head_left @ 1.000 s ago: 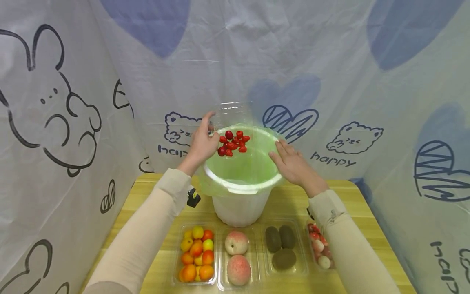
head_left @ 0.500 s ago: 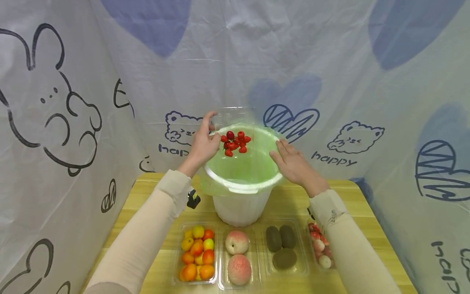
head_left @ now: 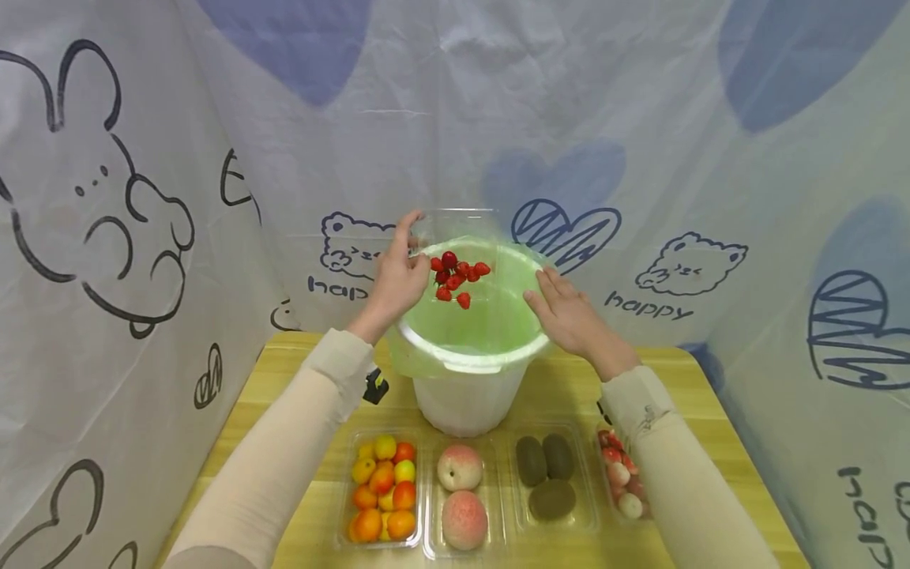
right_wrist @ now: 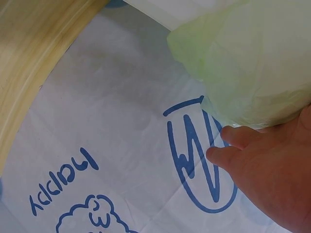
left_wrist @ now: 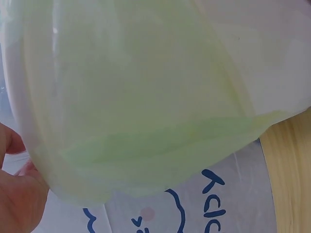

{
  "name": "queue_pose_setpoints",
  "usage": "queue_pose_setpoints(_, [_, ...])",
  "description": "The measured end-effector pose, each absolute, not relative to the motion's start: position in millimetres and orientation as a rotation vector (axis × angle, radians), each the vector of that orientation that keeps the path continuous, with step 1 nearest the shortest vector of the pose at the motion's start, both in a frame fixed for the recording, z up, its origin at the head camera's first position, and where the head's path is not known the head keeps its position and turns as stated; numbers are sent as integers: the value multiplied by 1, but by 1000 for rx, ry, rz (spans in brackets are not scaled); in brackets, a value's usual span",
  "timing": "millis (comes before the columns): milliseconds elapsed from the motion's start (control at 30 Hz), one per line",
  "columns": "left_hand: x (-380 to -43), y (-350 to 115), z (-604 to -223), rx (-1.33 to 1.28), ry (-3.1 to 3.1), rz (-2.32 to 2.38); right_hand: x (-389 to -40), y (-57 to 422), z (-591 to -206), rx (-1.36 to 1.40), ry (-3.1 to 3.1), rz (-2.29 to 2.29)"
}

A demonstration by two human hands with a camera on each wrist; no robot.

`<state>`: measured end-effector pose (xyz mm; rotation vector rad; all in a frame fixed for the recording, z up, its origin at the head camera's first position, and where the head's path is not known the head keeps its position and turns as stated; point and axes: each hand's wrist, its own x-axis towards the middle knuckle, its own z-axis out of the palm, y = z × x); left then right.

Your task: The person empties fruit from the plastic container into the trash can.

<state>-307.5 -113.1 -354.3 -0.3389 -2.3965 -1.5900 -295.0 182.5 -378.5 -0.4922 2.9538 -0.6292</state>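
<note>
In the head view my left hand (head_left: 400,276) grips a clear plastic box (head_left: 462,225) by its left side, thumb and fingers around the edge. The box is tilted over a white bucket (head_left: 465,403) lined with a thin green bag (head_left: 483,328). Small red strawberries (head_left: 464,300) and a dark red cherry (head_left: 449,259) show in the box, overlapping the bucket's mouth. My right hand (head_left: 569,316) rests against the bucket's right rim, its fingers straight. The right wrist view shows its fingertips (right_wrist: 233,136) beside the green bag. The bag hides most of the left wrist view.
Along the table's front stand clear boxes of orange and yellow fruit (head_left: 382,490), peaches (head_left: 464,519), kiwis (head_left: 550,499) and red-and-white fruit (head_left: 618,474), the last partly behind the right sleeve. A printed white curtain (head_left: 455,95) surrounds the wooden table (head_left: 284,395).
The box has shifted slightly right and its upper edge has come down. The berries have shifted in it; one strawberry now sits lower, and the lower-left cherry no longer shows. My right hand stays put.
</note>
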Motion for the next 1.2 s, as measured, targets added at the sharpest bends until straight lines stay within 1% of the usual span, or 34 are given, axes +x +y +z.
queue_pose_setpoints(500, [-309,-114,-350,-358,-2368,-1519,-294,184,-377,-486,2944,-633])
queue_pose_setpoints(900, [-309,-116,-348,-361,-2327,-1549,-293,184,-377,-506,2937,-625])
queue_pose_setpoints(1200, [-305,-117,-350,-456,-2313,-1391,-293,182,-376,-510,2947,-617])
